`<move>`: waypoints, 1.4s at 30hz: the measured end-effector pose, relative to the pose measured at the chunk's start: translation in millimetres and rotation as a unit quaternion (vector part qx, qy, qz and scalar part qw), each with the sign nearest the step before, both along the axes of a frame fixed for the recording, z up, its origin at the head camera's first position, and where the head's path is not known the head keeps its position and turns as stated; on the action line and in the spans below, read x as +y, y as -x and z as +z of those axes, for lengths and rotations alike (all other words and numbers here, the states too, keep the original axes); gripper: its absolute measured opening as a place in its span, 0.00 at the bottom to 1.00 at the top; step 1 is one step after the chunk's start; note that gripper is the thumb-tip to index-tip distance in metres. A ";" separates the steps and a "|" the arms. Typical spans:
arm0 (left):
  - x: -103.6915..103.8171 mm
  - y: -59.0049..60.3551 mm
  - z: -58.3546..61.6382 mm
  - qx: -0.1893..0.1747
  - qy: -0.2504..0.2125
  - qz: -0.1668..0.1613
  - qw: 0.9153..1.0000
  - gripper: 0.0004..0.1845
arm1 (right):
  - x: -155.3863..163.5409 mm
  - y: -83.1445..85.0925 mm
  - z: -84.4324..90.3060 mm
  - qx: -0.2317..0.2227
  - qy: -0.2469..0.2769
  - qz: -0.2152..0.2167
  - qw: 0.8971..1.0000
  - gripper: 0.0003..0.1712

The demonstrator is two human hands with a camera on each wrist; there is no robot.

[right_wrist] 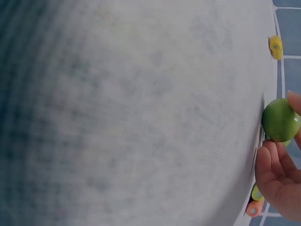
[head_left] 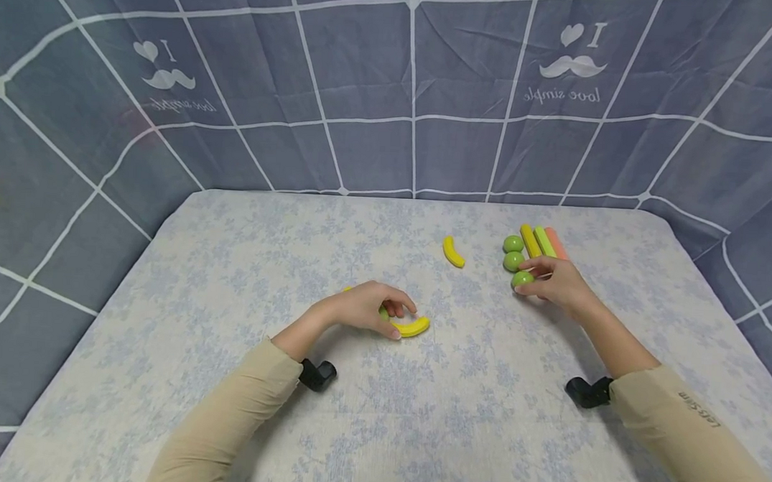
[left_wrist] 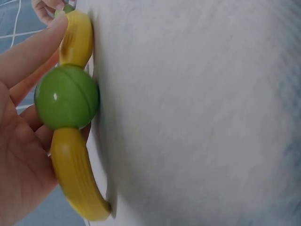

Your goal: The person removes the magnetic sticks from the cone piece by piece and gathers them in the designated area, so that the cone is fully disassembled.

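My left hand (head_left: 364, 305) reaches over a row on the table: a yellow toy banana (head_left: 413, 327), a green ball (left_wrist: 67, 97) and a second yellow toy banana (left_wrist: 77, 176). Its thumb lies along the first banana's side, and its other fingers are loosely bent on the far side with a gap between. From above, this hand hides most of the ball and second banana. Farther right, my right hand (head_left: 557, 283) pinches another green ball (head_left: 522, 278) between thumb and fingers, low over the table. Two green balls (head_left: 513, 261) (head_left: 513, 244) sit just behind it.
One more yellow toy banana (head_left: 453, 252) lies mid-table toward the back. Beside the balls are a yellow stick (head_left: 530, 241), a light green stick (head_left: 544, 241) and an orange stick (head_left: 555, 243), side by side. A grey-blue curtain (head_left: 370, 154) hangs behind the patterned table (head_left: 482, 418).
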State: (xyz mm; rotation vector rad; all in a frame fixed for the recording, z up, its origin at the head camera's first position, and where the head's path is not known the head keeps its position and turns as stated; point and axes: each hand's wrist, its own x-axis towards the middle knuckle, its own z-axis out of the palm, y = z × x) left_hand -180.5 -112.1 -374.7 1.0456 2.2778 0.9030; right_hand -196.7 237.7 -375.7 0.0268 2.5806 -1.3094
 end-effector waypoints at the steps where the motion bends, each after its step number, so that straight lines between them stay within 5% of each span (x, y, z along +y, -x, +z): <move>1: -1.7 0.4 0.5 -0.001 -0.001 0.002 1.000 0.23 | 0.1 -0.1 0.9 0.002 0.000 0.002 1.000 0.30; 11: -22.6 -0.3 9.8 0.013 -0.006 0.012 1.000 0.24 | 5.6 -2.0 14.0 0.028 -0.010 0.016 0.999 0.32; 20: -35.0 -0.5 11.5 0.008 -0.007 0.017 1.000 0.25 | -14.0 -5.3 32.3 0.069 0.044 0.040 0.996 0.29; 26: -36.0 -1.3 11.2 0.014 0.004 0.015 1.000 0.26 | -46.7 -8.6 31.4 0.076 0.059 0.103 0.990 0.27; 32: -35.9 -0.5 10.1 0.030 0.012 0.011 0.999 0.25 | -83.7 -9.3 12.8 0.033 0.074 0.178 0.981 0.26; 42: -33.6 1.5 3.2 0.045 0.015 0.010 0.999 0.21 | -138.3 -13.4 -3.7 0.008 0.046 0.291 0.956 0.23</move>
